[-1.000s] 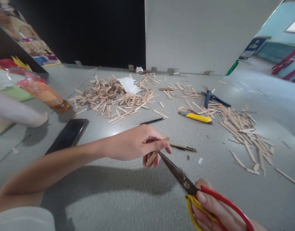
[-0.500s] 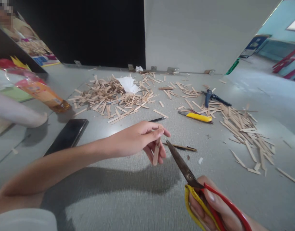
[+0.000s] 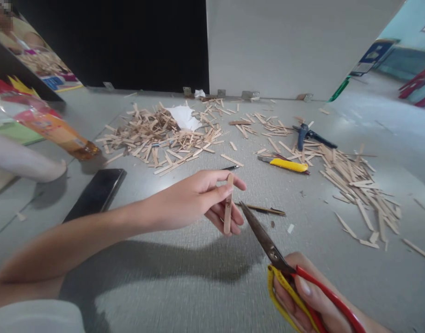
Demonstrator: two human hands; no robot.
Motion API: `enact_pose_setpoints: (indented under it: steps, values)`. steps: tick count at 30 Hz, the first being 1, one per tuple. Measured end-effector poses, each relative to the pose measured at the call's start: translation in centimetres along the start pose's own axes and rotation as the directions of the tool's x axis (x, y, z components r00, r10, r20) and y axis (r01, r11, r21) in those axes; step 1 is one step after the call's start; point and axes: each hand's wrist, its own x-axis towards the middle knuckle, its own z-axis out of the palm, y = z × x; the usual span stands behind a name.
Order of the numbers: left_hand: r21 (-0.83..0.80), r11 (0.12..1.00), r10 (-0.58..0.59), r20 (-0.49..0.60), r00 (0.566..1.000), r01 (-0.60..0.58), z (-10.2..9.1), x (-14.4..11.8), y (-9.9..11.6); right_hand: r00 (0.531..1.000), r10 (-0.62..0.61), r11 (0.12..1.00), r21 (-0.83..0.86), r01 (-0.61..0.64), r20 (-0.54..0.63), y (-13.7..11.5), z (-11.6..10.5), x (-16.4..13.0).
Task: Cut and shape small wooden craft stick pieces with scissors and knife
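Observation:
A wooden popsicle stick with a dark mark on it is pinched between the thumb and fingers of my left hand. It stands nearly upright over the grey table. My right hand grips a pair of scissors by its red and yellow handles. The scissor blades look closed, and their tip points toward my left fingers, just right of the stick and apart from it. Behind the blades lies a thin brownish pen-like stick. A black pen rests just beyond my left hand.
Beyond my hands are a heap of cut sticks, white paper, a yellow utility knife, a dark blue-black tool and more sticks. At left are a phone and a bottle. A panel stands behind.
The popsicle stick has turned slightly in my left fingers, so more of its upper end shows. The scissors stay in nearly the same place. The view has shifted a little.

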Motion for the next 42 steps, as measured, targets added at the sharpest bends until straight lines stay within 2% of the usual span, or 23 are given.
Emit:
enact_pose_setpoints:
  steps: [7,10,13,15,18,20,21,24,26,28,29,31,32,33,35,37,39,40,41,42]
  values:
    - [0.027,0.998,0.053,0.017,0.998,-0.054,-0.1,-0.4,-0.5,1.0,-0.001,1.0,-0.012,0.001,0.015,0.1,-0.2,0.0]
    - [0.107,0.99,0.083,0.05,0.995,-0.088,-0.3,-0.7,-0.8,1.0,-0.011,1.0,-0.01,0.011,0.019,0.0,-0.3,0.1]
    - [0.212,0.972,0.104,0.011,0.994,-0.104,-0.4,-0.8,-0.9,1.0,-0.015,1.0,-0.013,0.015,-0.003,0.0,-0.1,-0.2]
    - [0.266,0.957,0.125,-0.029,0.992,-0.113,-0.3,-0.7,-0.8,0.999,-0.005,1.0,-0.018,0.004,-0.045,-0.2,0.3,-0.4]
    - [0.347,0.929,0.146,-0.028,0.989,-0.128,-0.3,-0.5,-0.4,0.988,0.016,0.997,-0.07,-0.027,-0.155,-0.8,1.0,-0.6]
    - [0.4,0.906,0.161,-0.029,0.987,-0.136,-0.3,-0.6,-0.1,0.953,-0.019,0.978,-0.204,-0.045,-0.303,-1.5,0.9,-0.2]
    - [0.422,0.896,0.166,-0.036,0.985,-0.136,-0.3,-0.6,0.0,0.912,-0.068,0.952,-0.3,-0.062,-0.404,-2.0,0.6,0.2]
    - [0.469,0.873,0.174,-0.048,0.984,-0.131,-0.3,-0.7,0.1,0.76,-0.316,0.751,-0.64,-0.165,-0.567,-3.4,-1.5,1.7]
    - [0.482,0.864,0.185,-0.036,0.982,-0.145,-0.3,-0.7,0.1,0.663,-0.451,0.588,-0.758,-0.282,-0.597,-4.3,-3.6,2.6]
    - [0.469,0.871,0.185,-0.036,0.982,-0.146,-0.3,-0.6,0.1,0.601,-0.544,0.419,-0.81,-0.41,-0.586,-4.8,-5.8,3.1]
    - [0.46,0.878,0.177,-0.046,0.983,-0.136,-0.3,-0.6,0.1,0.589,-0.568,0.335,-0.815,-0.473,-0.575,-4.8,-6.9,3.2]
    - [0.453,0.886,0.154,-0.08,0.985,-0.102,-0.3,-0.3,0.1,0.596,-0.571,0.179,-0.795,-0.58,-0.564,-4.6,-8.8,3.2]
    - [0.465,0.881,0.145,-0.093,0.985,-0.085,-0.4,-0.2,0.1,0.592,-0.585,0.131,-0.785,-0.606,-0.555,-4.3,-9.6,3.1]
    - [0.49,0.868,0.141,-0.105,0.984,-0.072,-0.5,0.0,0.0,0.587,-0.619,0.084,-0.787,-0.611,-0.522,-4.0,-10.1,3.1]
    - [0.559,0.827,0.15,-0.122,0.981,-0.057,-0.7,0.6,-0.2,0.559,-0.733,-0.015,-0.813,-0.582,-0.387,-3.4,-10.5,3.2]
    - [0.618,0.783,0.204,-0.151,0.967,-0.069,-1.1,1.5,-0.8,0.545,-0.818,-0.123,-0.871,-0.475,-0.182,-3.0,-9.9,3.6]
    - [0.633,0.771,0.231,-0.17,0.958,-0.073,-1.4,2.6,-1.8,0.591,-0.807,-0.216,-0.94,-0.262,0.02,-2.6,-8.5,4.4]
    - [0.626,0.777,0.235,-0.189,0.953,-0.068,-1.5,3.3,-2.5,0.639,-0.761,-0.252,-0.959,-0.129,0.113,-2.4,-7.7,4.9]
    - [0.607,0.792,0.221,-0.2,0.954,-0.056,-1.7,3.9,-3.1,0.685,-0.705,-0.27,-0.963,-0.018,0.185,-2.3,-6.9,5.3]
    - [0.599,0.799,0.217,-0.209,0.954,-0.05,-1.8,4.5,-3.8,0.711,-0.672,-0.247,-0.968,0.05,0.208,-2.1,-6.3,5.7]
